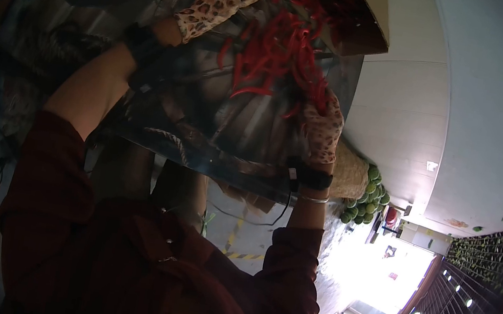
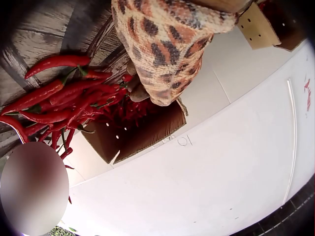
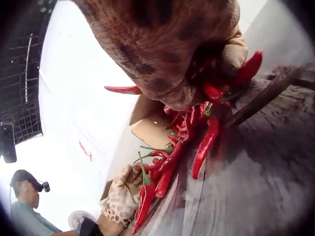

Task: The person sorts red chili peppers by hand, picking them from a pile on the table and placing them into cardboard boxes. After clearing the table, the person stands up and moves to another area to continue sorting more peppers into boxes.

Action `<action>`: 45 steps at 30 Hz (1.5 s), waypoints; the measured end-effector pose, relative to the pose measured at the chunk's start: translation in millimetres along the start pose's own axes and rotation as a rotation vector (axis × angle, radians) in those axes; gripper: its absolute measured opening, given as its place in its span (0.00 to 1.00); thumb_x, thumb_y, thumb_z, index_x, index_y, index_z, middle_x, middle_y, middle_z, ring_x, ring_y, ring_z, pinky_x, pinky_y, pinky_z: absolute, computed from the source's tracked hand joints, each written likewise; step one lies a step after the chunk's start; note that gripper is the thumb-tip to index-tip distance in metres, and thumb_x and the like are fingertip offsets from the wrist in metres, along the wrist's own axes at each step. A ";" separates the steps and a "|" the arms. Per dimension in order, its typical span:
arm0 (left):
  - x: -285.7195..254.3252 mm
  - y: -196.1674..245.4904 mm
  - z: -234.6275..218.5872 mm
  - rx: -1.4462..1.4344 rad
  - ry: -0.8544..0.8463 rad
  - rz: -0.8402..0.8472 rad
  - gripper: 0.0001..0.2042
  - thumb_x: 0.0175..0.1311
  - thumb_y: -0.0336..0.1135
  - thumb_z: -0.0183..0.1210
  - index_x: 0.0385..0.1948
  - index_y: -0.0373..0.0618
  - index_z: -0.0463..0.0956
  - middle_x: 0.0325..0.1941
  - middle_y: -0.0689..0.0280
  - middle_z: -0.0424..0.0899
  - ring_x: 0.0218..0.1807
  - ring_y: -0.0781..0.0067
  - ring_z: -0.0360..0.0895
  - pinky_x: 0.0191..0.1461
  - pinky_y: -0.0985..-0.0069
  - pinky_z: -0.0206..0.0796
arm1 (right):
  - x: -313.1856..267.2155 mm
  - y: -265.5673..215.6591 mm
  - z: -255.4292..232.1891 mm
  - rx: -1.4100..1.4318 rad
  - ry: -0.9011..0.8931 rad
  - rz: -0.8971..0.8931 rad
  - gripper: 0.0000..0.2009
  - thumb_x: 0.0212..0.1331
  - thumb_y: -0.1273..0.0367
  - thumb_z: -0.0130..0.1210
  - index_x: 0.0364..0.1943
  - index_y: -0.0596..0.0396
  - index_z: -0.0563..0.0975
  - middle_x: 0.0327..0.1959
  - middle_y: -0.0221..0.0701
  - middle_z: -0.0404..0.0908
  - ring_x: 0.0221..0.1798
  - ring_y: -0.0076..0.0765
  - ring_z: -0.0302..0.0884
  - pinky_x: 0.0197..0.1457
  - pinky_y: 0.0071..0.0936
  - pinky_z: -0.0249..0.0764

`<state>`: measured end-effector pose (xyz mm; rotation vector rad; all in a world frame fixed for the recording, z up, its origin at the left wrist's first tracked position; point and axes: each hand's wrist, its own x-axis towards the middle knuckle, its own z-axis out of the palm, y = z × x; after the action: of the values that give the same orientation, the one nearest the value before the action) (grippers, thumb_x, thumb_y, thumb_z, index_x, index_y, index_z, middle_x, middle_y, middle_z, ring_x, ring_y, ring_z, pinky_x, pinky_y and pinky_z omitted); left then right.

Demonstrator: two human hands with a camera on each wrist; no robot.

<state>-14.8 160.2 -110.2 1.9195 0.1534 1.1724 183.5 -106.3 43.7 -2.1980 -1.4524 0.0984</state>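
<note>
Red chillies [image 1: 276,48]: long, glossy, green stems, heaped on table [image 1: 205,118] between both grips. Right grip [image 3: 216,81] clenches several chillies; left grip [image 2: 142,88] probably pinching some. Cardboard box [image 2: 147,132] behind left grip, marked "01".

Setting: a produce market or wholesale stall, indoors. Evidence follows. A large pile of red chillies [image 1: 280,45] lies loose on a table [image 1: 218,120] with a printed cover. An open cardboard box [image 2: 142,132] beside it holds more chillies. Green melons [image 1: 367,196] are stacked in a heap against a woven basket [image 1: 349,174] on the floor. Shelving [image 1: 487,261] along one wall carries rows of green produce under spot lamps. Floor and walls are plain pale tile, with yellow-black hazard tape [image 1: 238,255] on the floor.
</note>
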 end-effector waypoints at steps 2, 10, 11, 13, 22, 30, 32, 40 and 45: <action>-1.4 -3.3 1.7 0.027 0.014 0.046 0.19 0.67 0.24 0.42 0.60 0.39 0.63 0.63 0.63 0.67 0.65 0.75 0.64 0.68 0.82 0.56 | 1.7 23.8 -0.7 0.108 -0.022 0.023 0.20 0.53 0.72 0.55 0.53 0.58 0.73 0.39 0.34 0.81 0.38 0.28 0.78 0.42 0.24 0.74; -2.0 5.3 -5.6 0.218 -0.053 0.052 0.18 0.70 0.24 0.40 0.60 0.34 0.61 0.64 0.56 0.65 0.67 0.71 0.62 0.70 0.80 0.55 | -19.2 35.8 -15.3 0.602 0.007 0.282 0.13 0.54 0.72 0.55 0.44 0.59 0.77 0.32 0.26 0.79 0.33 0.18 0.73 0.37 0.19 0.69; -2.7 6.5 -7.3 0.229 -0.056 0.044 0.18 0.69 0.24 0.40 0.60 0.34 0.61 0.65 0.56 0.65 0.67 0.71 0.62 0.70 0.80 0.55 | -23.8 34.9 -17.8 0.648 0.005 0.277 0.12 0.55 0.72 0.55 0.44 0.58 0.77 0.29 0.23 0.77 0.29 0.17 0.70 0.33 0.18 0.66; -3.4 8.3 -8.8 0.260 -0.066 0.033 0.18 0.69 0.24 0.40 0.60 0.35 0.61 0.65 0.56 0.65 0.67 0.71 0.62 0.70 0.80 0.56 | -29.7 32.8 -23.0 0.696 0.008 0.277 0.11 0.56 0.71 0.54 0.43 0.57 0.77 0.25 0.21 0.75 0.25 0.16 0.67 0.28 0.17 0.62; 1.4 10.5 -14.9 0.458 -0.078 0.022 0.20 0.67 0.22 0.42 0.61 0.38 0.60 0.65 0.56 0.65 0.67 0.71 0.63 0.69 0.79 0.56 | -48.9 53.5 -36.4 0.892 0.107 0.356 0.09 0.57 0.69 0.53 0.39 0.58 0.76 0.24 0.23 0.74 0.22 0.17 0.66 0.25 0.17 0.62; -1.8 15.8 -32.0 0.854 -0.145 0.066 0.22 0.65 0.20 0.43 0.62 0.41 0.60 0.65 0.57 0.65 0.66 0.71 0.63 0.69 0.78 0.57 | -99.1 45.3 -63.7 0.904 0.201 0.442 0.12 0.56 0.67 0.55 0.41 0.59 0.76 0.30 0.25 0.76 0.29 0.18 0.71 0.30 0.16 0.68; -5.1 15.6 -35.9 0.958 -0.169 0.091 0.22 0.65 0.20 0.43 0.62 0.41 0.60 0.66 0.57 0.64 0.66 0.71 0.63 0.69 0.77 0.57 | -121.7 46.7 -70.9 0.900 0.265 0.475 0.16 0.53 0.66 0.58 0.44 0.59 0.74 0.32 0.26 0.77 0.29 0.19 0.72 0.31 0.17 0.69; -2.2 9.5 -43.3 0.956 -0.170 0.031 0.26 0.63 0.18 0.44 0.64 0.47 0.58 0.64 0.56 0.67 0.66 0.65 0.64 0.69 0.73 0.58 | -240.4 86.6 -97.2 1.046 0.534 0.546 0.23 0.48 0.69 0.59 0.52 0.61 0.71 0.37 0.30 0.77 0.30 0.19 0.72 0.29 0.14 0.67; -1.4 12.0 -45.8 0.937 -0.181 0.006 0.26 0.63 0.19 0.44 0.64 0.48 0.58 0.63 0.56 0.68 0.65 0.64 0.65 0.68 0.72 0.58 | -308.4 122.5 -87.3 1.055 0.641 0.647 0.23 0.50 0.69 0.59 0.53 0.60 0.71 0.34 0.30 0.77 0.23 0.16 0.66 0.23 0.10 0.60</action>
<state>-54.7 179.6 -93.8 2.8145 0.6962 0.9936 183.1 -446.8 1.4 -1.4687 -0.1700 0.2711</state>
